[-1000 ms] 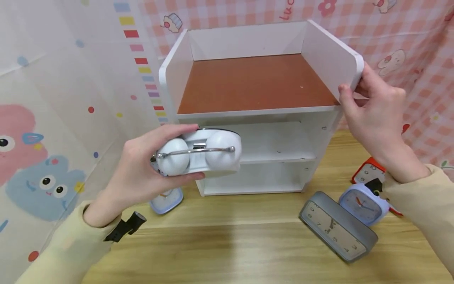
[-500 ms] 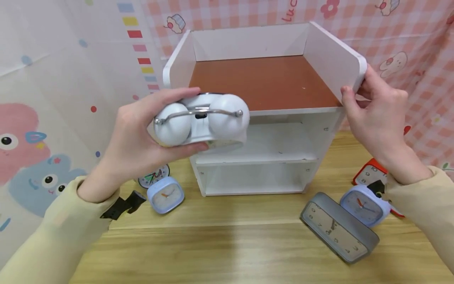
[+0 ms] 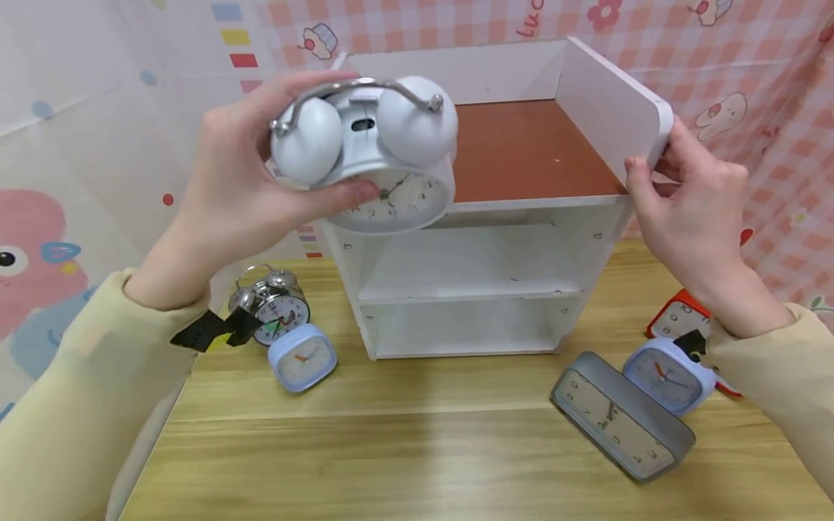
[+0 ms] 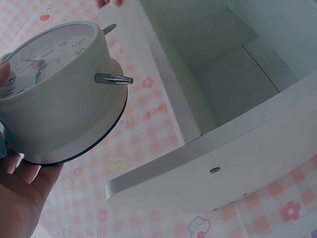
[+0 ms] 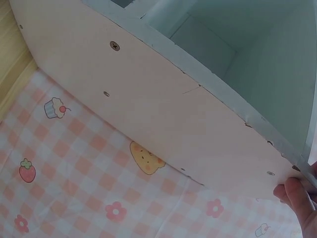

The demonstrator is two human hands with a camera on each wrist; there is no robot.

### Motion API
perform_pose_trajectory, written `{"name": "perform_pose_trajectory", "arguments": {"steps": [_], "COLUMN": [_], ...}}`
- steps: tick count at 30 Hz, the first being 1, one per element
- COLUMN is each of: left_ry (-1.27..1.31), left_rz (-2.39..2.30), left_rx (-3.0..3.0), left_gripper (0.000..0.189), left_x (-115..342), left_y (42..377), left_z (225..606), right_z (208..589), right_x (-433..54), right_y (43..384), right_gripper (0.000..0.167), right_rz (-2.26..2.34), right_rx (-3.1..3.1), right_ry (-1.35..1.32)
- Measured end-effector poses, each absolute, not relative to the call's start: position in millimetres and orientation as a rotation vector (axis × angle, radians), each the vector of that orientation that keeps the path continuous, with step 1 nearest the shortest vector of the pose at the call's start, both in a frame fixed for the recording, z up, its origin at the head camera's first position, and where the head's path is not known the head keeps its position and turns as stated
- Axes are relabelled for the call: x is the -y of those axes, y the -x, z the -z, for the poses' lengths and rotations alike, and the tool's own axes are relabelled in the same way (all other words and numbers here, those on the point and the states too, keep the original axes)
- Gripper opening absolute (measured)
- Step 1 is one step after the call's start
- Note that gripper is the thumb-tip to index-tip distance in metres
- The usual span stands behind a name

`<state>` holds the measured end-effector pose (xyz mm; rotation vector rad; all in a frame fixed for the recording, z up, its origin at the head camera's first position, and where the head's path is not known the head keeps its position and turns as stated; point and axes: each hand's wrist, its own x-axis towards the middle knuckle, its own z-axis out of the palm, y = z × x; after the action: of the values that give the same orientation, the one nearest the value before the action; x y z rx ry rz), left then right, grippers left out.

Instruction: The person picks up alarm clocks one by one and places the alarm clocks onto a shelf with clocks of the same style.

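My left hand [image 3: 241, 166] grips a white twin-bell alarm clock [image 3: 397, 195], raised in front of the top of a white shelf unit [image 3: 476, 289]. The clock's bells and wire handle lean toward me, and its dial faces down and forward, with my thumb across the dial's edge. In the left wrist view two metal feet stick out from the clock's [image 4: 69, 109] side. My right hand [image 3: 700, 195] pinches the front edge of the unit's right side panel, fingers behind it and thumb inside. In the right wrist view those fingers [image 5: 297, 196] show at the panel's edge.
On the table [image 3: 417, 449], a silver twin-bell clock [image 3: 276, 304] and a blue clock [image 3: 302, 358] stand at left. At right are a grey clock [image 3: 622, 416], another blue clock [image 3: 669, 373] and a red clock [image 3: 677, 318]. The unit's brown top [image 3: 515, 152] has raised white sides.
My left hand has lifted the white clock from before the shelves to the height of the brown top, tipping it so its dial shows. The right hand keeps its hold on the panel.
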<state>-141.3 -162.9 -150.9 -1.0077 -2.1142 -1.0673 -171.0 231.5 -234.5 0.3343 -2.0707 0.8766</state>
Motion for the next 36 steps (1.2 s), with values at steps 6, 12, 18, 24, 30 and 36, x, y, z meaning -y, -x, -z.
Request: {"name": "perform_pose_trajectory", "arguments": {"steps": [6,12,18,24,30,36], "left_ry": [0.912,0.888,0.864,0.806,0.742,0.772], "left_rz": [1.105,1.113,1.103,1.168,1.145,1.147], "left_rx": [2.153,2.188,2.212,2.258,2.379,2.371], "left_gripper": [0.07,0.068,0.065,0.066,0.068,0.068], "left_x": [156,153,153,156,152,150], "left_y": [152,160,170,178,186,194], "left_z": [136,125,120,119,123,125], "right_z": [236,237,237,237,237,238], "right_x": [-232,-233,-230,-227,-229,-231], "right_y": [170,170,170,171,169,168], "right_gripper": [0.042,0.041,0.04,0.041,0.04,0.04], "right_rz": [-0.862,-0.866,-0.86,-0.882,-0.897,-0.888], "right_rx": [2.077,2.079,2.07,2.065,2.071,2.069], "right_ry": [-0.332,-0.321,-0.337,-0.342,-0.325,-0.317]}}
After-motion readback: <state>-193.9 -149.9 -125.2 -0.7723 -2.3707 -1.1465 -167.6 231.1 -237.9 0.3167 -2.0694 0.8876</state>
